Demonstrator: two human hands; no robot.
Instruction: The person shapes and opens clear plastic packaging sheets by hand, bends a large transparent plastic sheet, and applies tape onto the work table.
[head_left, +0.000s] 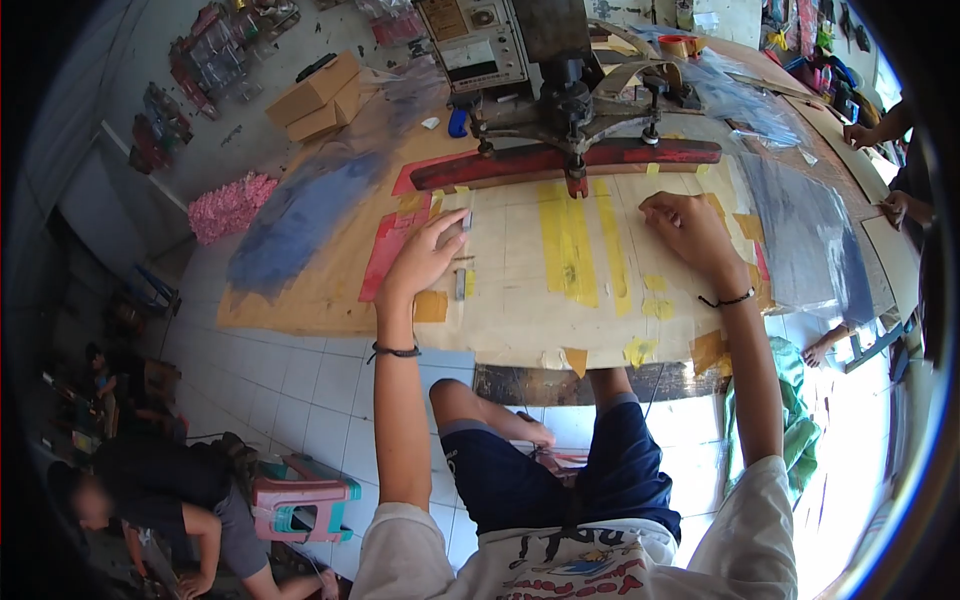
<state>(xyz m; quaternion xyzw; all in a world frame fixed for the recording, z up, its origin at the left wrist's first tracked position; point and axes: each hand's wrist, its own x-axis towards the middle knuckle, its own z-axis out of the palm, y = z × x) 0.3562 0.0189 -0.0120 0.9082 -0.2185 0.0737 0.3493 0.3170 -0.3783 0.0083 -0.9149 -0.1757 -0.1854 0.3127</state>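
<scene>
My left hand [422, 256] rests at the left side of the taped work board [510, 325], its index finger and thumb apart. Their tips are beside a small grey block [466, 221], and a second grey block [460, 284] sits just below. Over the right side of the board is my right hand [692, 232], with fingers curled together; whatever they may pinch cannot be made out. Yellow tape strips [568, 245] run between the hands. Beyond them, a red press bar [620, 153] hangs from a metal machine head [572, 110].
A control box [475, 45] and cardboard box [315, 97] stand at the back. Clear plastic sheets [810, 235] lie to the right, near another person's hands [895, 207]. A second person [170, 510] crouches at lower left by a pink stool [300, 500].
</scene>
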